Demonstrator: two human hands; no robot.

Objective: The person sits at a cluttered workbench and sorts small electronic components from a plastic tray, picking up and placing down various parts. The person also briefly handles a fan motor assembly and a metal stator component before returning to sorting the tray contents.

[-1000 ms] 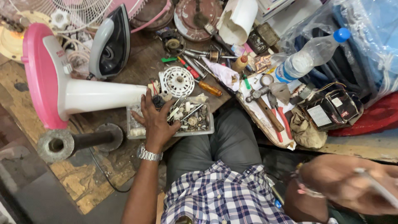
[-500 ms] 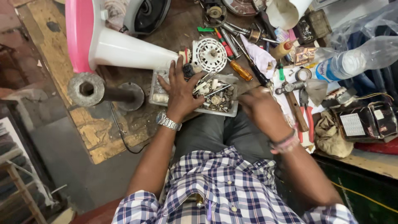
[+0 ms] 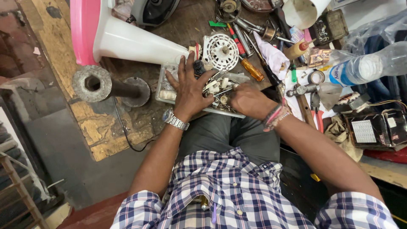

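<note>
A shallow clear plastic tray [image 3: 167, 94] lies flat at the table's near edge, against the lap, crowded with small metal and white parts [image 3: 216, 88]. Its left end lies beside a white fan base cone, a round white grille just behind.

A worn, scratched brown wooden table [image 3: 46, 34] is seen above a grey concrete floor [image 3: 63, 165]; a wooden frame [image 3: 21, 191] is glimpsed at lower left.
</note>
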